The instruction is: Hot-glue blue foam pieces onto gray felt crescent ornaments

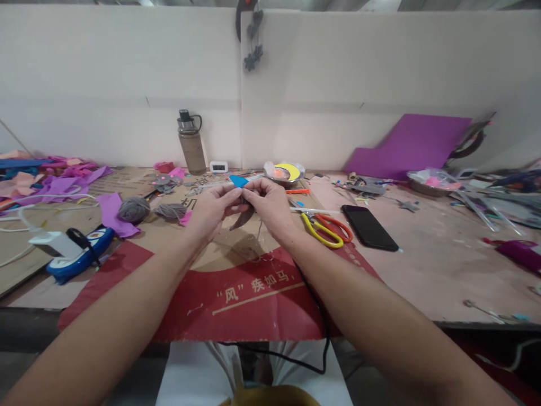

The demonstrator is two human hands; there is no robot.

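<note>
My left hand [214, 207] and my right hand [269, 204] meet over the middle of the table, thumbs and fingertips pinched together. Between them they hold a small dark grey piece [242, 219], its curved tip hanging below the fingers. Just above the thumbs shows a pointed blue piece [239, 181]; whether it is held or lies behind the hands, I cannot tell. Most of the grey piece is hidden by my fingers. A thin strand loops on the cardboard below. Scissors [323, 228] with yellow and red handles lie right of my right hand.
A black phone [369, 228], purple sheet [414, 145] and metal bowl [291, 178] with a yellow crescent are to the right and back. Leftward are grey yarn [134, 209], fabric scraps [63, 179], a blue power strip [80, 256] and a water bottle [191, 144].
</note>
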